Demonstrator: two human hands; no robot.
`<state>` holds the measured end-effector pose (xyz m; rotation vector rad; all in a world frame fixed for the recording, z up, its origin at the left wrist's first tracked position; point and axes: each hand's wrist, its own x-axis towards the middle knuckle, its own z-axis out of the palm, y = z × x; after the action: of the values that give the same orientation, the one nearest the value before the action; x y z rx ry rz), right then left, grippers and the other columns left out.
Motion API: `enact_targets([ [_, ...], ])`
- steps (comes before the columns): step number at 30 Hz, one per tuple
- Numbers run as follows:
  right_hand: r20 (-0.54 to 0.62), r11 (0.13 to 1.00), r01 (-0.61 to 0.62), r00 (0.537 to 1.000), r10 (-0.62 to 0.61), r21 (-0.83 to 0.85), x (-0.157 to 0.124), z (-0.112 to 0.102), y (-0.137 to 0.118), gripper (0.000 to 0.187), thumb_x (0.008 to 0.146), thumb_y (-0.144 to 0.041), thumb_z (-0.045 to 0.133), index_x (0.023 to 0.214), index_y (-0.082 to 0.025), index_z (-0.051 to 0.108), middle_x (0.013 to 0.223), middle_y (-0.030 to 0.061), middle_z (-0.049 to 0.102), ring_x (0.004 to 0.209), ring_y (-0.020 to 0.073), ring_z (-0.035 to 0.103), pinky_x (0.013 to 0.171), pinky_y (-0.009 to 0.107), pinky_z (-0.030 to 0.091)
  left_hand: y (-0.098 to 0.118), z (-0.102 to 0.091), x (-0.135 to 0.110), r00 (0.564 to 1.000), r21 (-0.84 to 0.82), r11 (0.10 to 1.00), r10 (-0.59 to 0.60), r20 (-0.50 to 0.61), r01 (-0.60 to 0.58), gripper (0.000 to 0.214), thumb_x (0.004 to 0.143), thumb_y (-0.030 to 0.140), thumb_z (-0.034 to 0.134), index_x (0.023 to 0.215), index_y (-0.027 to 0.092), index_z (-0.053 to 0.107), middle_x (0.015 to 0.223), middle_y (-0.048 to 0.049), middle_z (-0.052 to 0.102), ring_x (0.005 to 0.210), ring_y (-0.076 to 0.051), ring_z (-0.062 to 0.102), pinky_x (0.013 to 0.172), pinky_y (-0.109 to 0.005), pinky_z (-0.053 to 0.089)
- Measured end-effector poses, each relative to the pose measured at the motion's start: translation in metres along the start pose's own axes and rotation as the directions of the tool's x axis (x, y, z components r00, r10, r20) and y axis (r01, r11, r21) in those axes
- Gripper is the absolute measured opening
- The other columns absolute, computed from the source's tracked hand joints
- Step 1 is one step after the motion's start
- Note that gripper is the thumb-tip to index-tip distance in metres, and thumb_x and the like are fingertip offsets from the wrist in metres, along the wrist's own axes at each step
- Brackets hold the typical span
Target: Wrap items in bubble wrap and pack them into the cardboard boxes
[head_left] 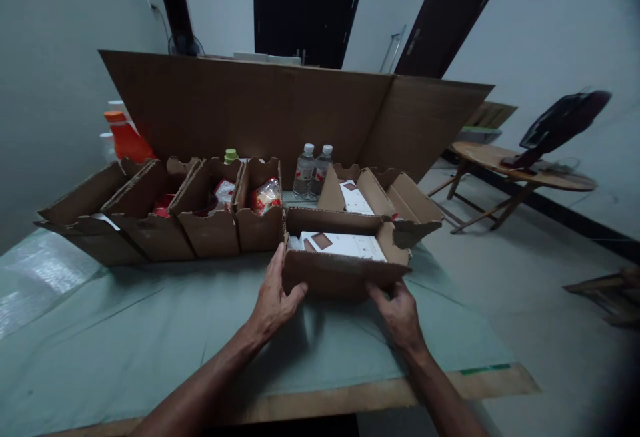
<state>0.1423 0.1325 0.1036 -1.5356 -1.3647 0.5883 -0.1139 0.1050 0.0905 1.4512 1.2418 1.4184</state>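
A low cardboard tray (340,276) lies crosswise on the table in front of me, with flat white packets (345,244) inside. My left hand (274,298) grips its near left corner, thumb along the front wall. At the near right corner my right hand (399,312) curls its fingers round the front wall. Behind the tray, a row of similar cardboard trays (207,227) runs along the table, some with red and white snack packs (267,196). Another tray (373,192) at the right holds a white packet.
A tall cardboard sheet (280,110) stands behind the trays. Two water bottles (312,170) stand in a gap in the row. An orange bottle (125,138) is at the far left. The green-covered table (125,337) ends at right; a round wooden table (520,167) stands beyond.
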Motion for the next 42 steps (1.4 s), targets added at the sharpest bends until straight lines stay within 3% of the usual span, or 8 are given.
enact_targets([
  [5,-0.003,0.995,0.085,0.996,-0.086,-0.050,-0.067,-0.001,-0.008,0.038,0.073,-0.056,0.070,0.084,-0.019,0.074,0.085,0.0116,0.077,0.081,0.0305,0.072,0.076,0.041,0.058,-0.006,-0.041,-0.064,0.999,0.151,0.988,-0.039,-0.032,0.043,0.067,0.083,0.037,0.066,0.144,0.019,0.046,0.139,-0.0157,0.060,0.132,-0.034,0.054,0.114,-0.052,0.040],
  [8,0.181,0.977,0.210,0.960,-0.214,0.044,-0.095,0.031,-0.037,0.030,0.083,-0.045,0.067,0.098,-0.020,0.075,0.099,0.0114,0.077,0.093,0.0283,0.071,0.086,0.039,0.057,-0.007,-0.089,-0.103,0.939,0.197,0.948,-0.187,-0.288,0.249,0.066,0.082,0.050,0.067,0.138,0.019,0.050,0.132,-0.0150,0.064,0.127,-0.036,0.057,0.110,-0.055,0.042],
  [11,0.271,0.947,0.280,0.910,-0.313,0.156,-0.084,0.065,-0.069,0.035,0.082,-0.041,0.068,0.109,-0.019,0.071,0.112,0.0124,0.073,0.108,0.0287,0.067,0.098,0.042,0.053,0.006,-0.114,-0.097,0.864,0.184,0.937,-0.181,-0.470,0.296,0.067,0.076,0.055,0.071,0.128,0.017,0.054,0.124,-0.0145,0.066,0.119,-0.037,0.061,0.106,-0.057,0.045],
  [17,0.060,0.984,0.176,0.983,-0.175,-0.006,-0.057,0.035,-0.052,0.041,0.074,-0.054,0.069,0.095,-0.019,0.071,0.098,0.0122,0.075,0.096,0.0321,0.069,0.088,0.044,0.056,0.028,-0.066,-0.062,0.974,0.178,0.984,0.054,-0.219,-0.015,0.072,0.082,0.032,0.066,0.147,0.016,0.040,0.147,-0.0178,0.053,0.138,-0.032,0.049,0.116,-0.052,0.040],
  [22,0.132,0.985,0.158,0.980,-0.148,-0.064,-0.090,0.005,-0.010,0.037,0.077,-0.056,0.068,0.092,-0.022,0.071,0.095,0.0111,0.076,0.094,0.0328,0.071,0.085,0.043,0.058,0.014,-0.053,-0.113,0.983,0.239,0.971,0.035,-0.179,0.009,0.074,0.087,0.024,0.060,0.155,0.023,0.031,0.156,-0.0137,0.044,0.145,-0.032,0.042,0.118,-0.053,0.039],
  [29,0.247,0.960,0.179,0.941,-0.231,0.213,-0.052,0.039,-0.008,0.051,0.081,-0.052,0.071,0.121,-0.022,0.060,0.122,0.0134,0.070,0.114,0.0306,0.065,0.098,0.044,0.053,0.006,-0.054,-0.155,0.989,0.262,0.965,0.014,-0.150,0.026,0.077,0.093,0.025,0.056,0.159,0.032,0.019,0.164,-0.0109,0.031,0.148,-0.034,0.037,0.114,-0.052,0.044],
  [36,0.109,0.909,0.170,0.968,-0.226,0.380,-0.004,0.074,-0.007,0.076,0.083,-0.060,0.068,0.145,-0.022,0.048,0.148,0.0151,0.054,0.134,0.0322,0.053,0.112,0.050,0.041,0.009,-0.018,-0.152,0.997,0.184,0.980,0.075,-0.023,-0.070,0.079,0.092,0.021,0.054,0.159,0.037,0.017,0.169,-0.0099,0.015,0.153,-0.038,0.022,0.108,-0.052,0.050],
  [42,0.054,0.898,0.199,0.970,-0.238,0.392,0.007,0.098,-0.018,0.064,0.092,-0.061,0.054,0.143,-0.021,0.054,0.150,0.0113,0.053,0.141,0.0288,0.045,0.119,0.049,0.031,0.004,-0.006,-0.142,0.999,0.225,0.973,0.040,0.030,-0.045,0.089,0.083,0.031,0.066,0.158,0.042,0.019,0.170,-0.0031,0.012,0.153,-0.039,0.023,0.108,-0.052,0.049],
])
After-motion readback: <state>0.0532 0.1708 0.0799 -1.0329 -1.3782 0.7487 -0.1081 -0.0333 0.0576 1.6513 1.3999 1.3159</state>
